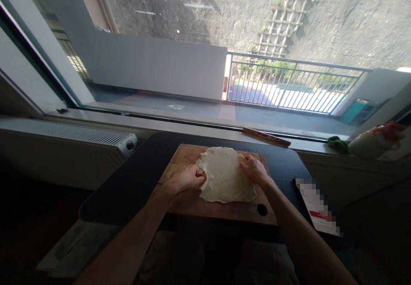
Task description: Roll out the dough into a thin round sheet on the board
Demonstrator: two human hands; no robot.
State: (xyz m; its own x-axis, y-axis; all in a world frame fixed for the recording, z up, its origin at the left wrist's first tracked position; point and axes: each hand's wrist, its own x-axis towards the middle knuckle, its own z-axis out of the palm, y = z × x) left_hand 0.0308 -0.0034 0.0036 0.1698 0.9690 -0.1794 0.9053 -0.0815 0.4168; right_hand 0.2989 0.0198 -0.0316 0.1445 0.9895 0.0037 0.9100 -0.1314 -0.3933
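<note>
A flat, rolled-out sheet of dough (226,178) with an uneven edge lies on a wooden cutting board (189,210). My left hand (189,177) is closed at the sheet's left edge, its fingers pinching the dough there. At the upper right edge, my right hand (254,169) has its fingers bent over the dough, thumb side toward the middle, and grips that rim. The undersides of the fingers on both hands are hidden.
The board rests on a black table (128,182). A phone-like flat thing (317,210), partly blurred, lies at the table's right. A slim reddish-brown stick (266,137) lies along the windowsill; a green cloth (338,144) and a white jug-like vessel (369,143) stand farther right. A radiator (96,137) is at left.
</note>
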